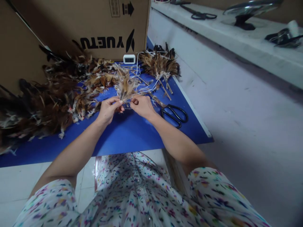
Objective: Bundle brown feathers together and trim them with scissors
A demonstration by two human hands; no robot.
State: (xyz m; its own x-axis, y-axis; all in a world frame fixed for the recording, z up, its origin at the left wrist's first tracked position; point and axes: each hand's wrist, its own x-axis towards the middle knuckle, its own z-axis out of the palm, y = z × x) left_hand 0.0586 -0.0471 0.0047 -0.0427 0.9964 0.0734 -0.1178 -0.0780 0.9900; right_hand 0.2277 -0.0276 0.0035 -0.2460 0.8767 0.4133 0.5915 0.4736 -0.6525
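My left hand (109, 108) is closed, pinching the lower end of a small tan and grey feather bunch (127, 85) between thumb and fingers. Close on its right, my right hand (142, 105) is also closed with its fingertips pressed together; whatever they pinch is too small to make out. Beside my right wrist lie black-handled scissors (175, 114), their blades pointing up and left toward the sticks. Thin white string (155, 85) runs over the blue table (132, 129) to the right of the bunch.
Brown feather heaps (50, 97) cover the table's left side. Tied feather bundles (161, 63) on sticks lie at the back right. A small white digital clock (129, 59) stands before a large cardboard box (71, 22). On the right, a wall ledge (217, 28) holds another pair of scissors (203, 15).
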